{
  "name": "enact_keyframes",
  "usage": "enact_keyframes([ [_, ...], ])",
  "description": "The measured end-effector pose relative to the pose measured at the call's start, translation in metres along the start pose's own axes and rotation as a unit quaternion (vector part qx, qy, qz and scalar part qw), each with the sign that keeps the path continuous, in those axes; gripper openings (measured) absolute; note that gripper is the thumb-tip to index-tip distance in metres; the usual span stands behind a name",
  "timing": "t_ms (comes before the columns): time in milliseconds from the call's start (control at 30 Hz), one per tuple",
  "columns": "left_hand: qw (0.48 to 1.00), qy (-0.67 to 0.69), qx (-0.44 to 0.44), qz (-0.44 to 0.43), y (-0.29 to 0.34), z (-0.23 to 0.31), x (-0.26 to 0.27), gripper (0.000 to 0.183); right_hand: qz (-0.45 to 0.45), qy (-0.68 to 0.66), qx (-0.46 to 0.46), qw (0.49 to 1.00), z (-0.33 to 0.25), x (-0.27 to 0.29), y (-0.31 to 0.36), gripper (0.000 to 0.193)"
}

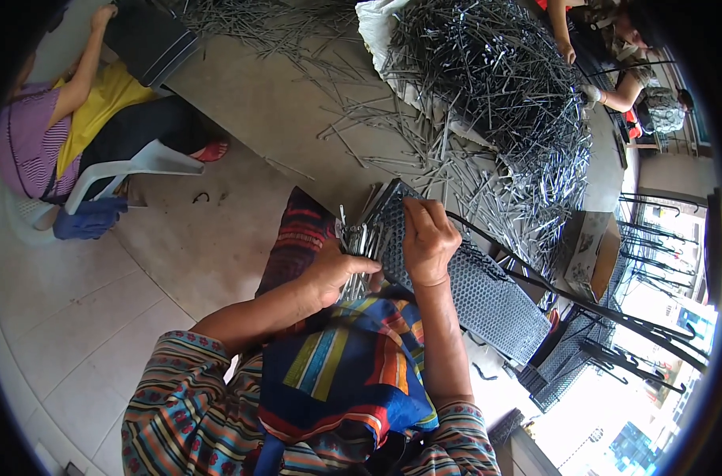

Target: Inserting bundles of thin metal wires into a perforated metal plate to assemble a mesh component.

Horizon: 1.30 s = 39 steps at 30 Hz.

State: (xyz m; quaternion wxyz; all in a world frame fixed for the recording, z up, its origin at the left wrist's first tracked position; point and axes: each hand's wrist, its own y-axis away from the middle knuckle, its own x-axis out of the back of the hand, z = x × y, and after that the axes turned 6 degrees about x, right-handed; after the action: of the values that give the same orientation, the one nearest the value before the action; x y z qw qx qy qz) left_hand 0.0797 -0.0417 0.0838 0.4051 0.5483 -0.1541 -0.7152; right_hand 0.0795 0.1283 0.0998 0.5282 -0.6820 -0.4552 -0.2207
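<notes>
My left hand [333, 274] is wrapped round a bundle of thin metal rods [356, 246], which stand roughly upright above my lap. Beside it, my right hand [431, 242] is closed in a pinch over the upper end of a dark plate [488, 305] covered in small round holes. Whatever lies between the right fingertips is too small to make out. The plate slants from near my hands down toward the lower right. A patterned blue cloth [337, 365] covers my lap.
A large heap of metal rods [488, 79] lies on a pale sack [381, 32] on the table [273, 119], with loose rods around it. A person [59, 119] sits on a white chair [130, 166] at left; another person [615, 87] works at far right. An open box [595, 254] stands right.
</notes>
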Motion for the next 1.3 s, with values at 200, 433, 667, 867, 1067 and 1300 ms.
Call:
enact_keyframes([
  [200,1.0,-0.004,-0.003,0.006,0.0,0.001,-0.003,0.015,0.009,-0.029,-0.013,0.999,-0.005,0.009,0.005,0.017],
  [433,0.998,-0.052,-0.014,-0.009,-0.005,-0.005,-0.002,0.023,-0.059,-0.138,-0.197,0.969,-0.026,0.035,-0.005,0.029],
  [667,0.998,-0.048,-0.034,-0.012,0.001,-0.007,-0.006,0.028,-0.095,-0.436,-0.457,0.769,-0.026,0.03,0.021,0.006],
  [867,0.997,-0.035,-0.016,0.06,0.003,-0.001,-0.003,0.022,0.165,-0.381,-0.381,0.826,-0.012,0.026,0.027,0.003],
  [1067,0.998,-0.049,-0.002,0.036,-0.004,-0.002,0.0,0.019,0.149,-0.188,-0.25,0.938,0.003,0.01,0.018,0.008],
  [1300,0.998,-0.034,0.007,0.048,-0.004,-0.001,-0.003,0.016,0.131,-0.073,-0.111,0.982,0.005,0.011,0.01,0.011],
])
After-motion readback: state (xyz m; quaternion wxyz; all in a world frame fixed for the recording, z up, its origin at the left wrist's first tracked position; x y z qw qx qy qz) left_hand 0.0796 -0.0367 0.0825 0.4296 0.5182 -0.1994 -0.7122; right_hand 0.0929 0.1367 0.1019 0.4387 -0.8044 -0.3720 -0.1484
